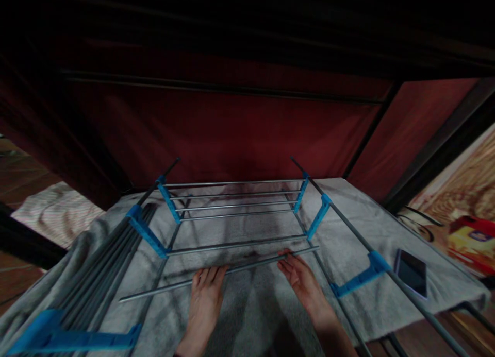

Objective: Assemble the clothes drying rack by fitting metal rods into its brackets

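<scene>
A loose grey metal rod (247,267) lies slanted across a grey towel, running from lower left up to the right. My left hand (205,294) rests flat on the towel, its stretched fingertips touching the rod near its middle. My right hand (299,275) lies open further right, fingertips at the rod too. Just beyond the rod is a partly built rack: blue plastic brackets (169,202) joined by several thin metal rails (235,198), with long grey side tubes (350,225).
A bundle of grey tubes (102,274) with blue end pieces (69,339) lies at the left. A dark phone (411,272) sits on the towel's right edge (456,285). A dark red fabric cabinet wall (232,130) rises behind. A red box (472,241) lies on the patterned floor at right.
</scene>
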Demonstrator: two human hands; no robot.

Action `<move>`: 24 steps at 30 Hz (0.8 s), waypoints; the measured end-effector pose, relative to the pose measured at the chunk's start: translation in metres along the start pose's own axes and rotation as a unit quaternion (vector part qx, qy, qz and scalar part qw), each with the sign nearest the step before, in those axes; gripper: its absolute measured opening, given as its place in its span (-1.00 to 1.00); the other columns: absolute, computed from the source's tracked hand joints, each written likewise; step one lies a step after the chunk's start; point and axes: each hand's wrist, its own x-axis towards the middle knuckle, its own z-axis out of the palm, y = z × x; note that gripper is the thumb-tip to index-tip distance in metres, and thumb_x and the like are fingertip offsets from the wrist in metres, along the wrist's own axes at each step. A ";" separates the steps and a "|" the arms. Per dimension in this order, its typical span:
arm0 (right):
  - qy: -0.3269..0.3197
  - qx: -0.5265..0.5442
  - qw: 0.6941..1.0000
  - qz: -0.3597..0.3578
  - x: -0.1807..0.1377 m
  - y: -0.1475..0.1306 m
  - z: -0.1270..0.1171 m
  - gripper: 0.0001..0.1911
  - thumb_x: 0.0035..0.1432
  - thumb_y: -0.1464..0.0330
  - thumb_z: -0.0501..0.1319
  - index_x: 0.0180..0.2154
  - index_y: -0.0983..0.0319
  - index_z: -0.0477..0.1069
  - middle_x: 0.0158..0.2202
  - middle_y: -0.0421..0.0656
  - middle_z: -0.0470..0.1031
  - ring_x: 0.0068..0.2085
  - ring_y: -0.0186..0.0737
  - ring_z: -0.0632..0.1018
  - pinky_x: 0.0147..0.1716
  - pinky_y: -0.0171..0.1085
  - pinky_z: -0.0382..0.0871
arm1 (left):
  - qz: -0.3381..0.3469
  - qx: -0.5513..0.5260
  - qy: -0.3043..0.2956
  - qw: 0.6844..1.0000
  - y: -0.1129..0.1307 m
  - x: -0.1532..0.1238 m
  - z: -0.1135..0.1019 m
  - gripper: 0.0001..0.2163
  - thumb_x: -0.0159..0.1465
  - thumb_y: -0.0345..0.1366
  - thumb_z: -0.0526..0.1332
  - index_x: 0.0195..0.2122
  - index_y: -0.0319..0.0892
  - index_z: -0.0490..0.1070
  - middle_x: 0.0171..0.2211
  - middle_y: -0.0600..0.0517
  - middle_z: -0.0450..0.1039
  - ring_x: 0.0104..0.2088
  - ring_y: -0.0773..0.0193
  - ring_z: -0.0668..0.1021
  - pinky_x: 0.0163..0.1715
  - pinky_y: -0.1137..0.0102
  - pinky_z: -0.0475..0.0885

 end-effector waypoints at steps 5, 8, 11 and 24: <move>0.061 -0.027 0.997 -0.032 0.014 0.010 -0.033 -0.76 -0.13 0.28 0.50 -0.36 0.14 0.56 -0.20 -0.15 0.64 -0.14 -0.12 0.64 0.01 -0.11 0.52 | -0.045 0.024 -0.014 0.999 -0.012 -0.004 0.009 -0.42 0.13 -0.64 -0.03 0.08 -0.13 0.51 0.03 -0.09 0.55 0.07 0.07 0.48 0.18 0.14 0.20; 0.072 -0.043 0.996 -0.030 0.021 0.012 -0.052 -0.76 -0.13 0.24 0.49 -0.35 0.12 0.57 -0.21 -0.15 0.64 -0.12 -0.11 0.64 0.01 -0.12 0.54 | -0.070 0.041 -0.042 0.996 -0.025 -0.008 0.010 -0.44 0.14 -0.64 -0.03 0.07 -0.15 0.52 0.04 -0.10 0.54 0.09 0.06 0.48 0.19 0.12 0.19; 0.086 -0.027 0.995 -0.037 0.027 0.011 -0.067 -0.77 -0.15 0.25 0.49 -0.37 0.08 0.57 -0.20 -0.16 0.65 -0.09 -0.10 0.64 -0.01 -0.13 0.56 | -0.092 0.061 -0.048 0.993 -0.038 -0.014 0.011 -0.45 0.16 -0.63 -0.05 0.06 -0.16 0.53 0.03 -0.10 0.55 0.08 0.07 0.49 0.20 0.12 0.19; 0.188 -0.013 0.981 -0.035 0.052 0.008 -0.108 -0.79 -0.17 0.28 0.49 -0.45 0.10 0.52 -0.41 -0.21 0.62 -0.30 -0.18 0.66 -0.25 -0.22 0.63 | -0.165 0.121 -0.043 0.978 -0.060 -0.028 -0.013 -0.48 0.20 -0.58 -0.04 0.08 -0.13 0.52 0.06 -0.10 0.52 0.13 0.06 0.46 0.27 0.10 0.11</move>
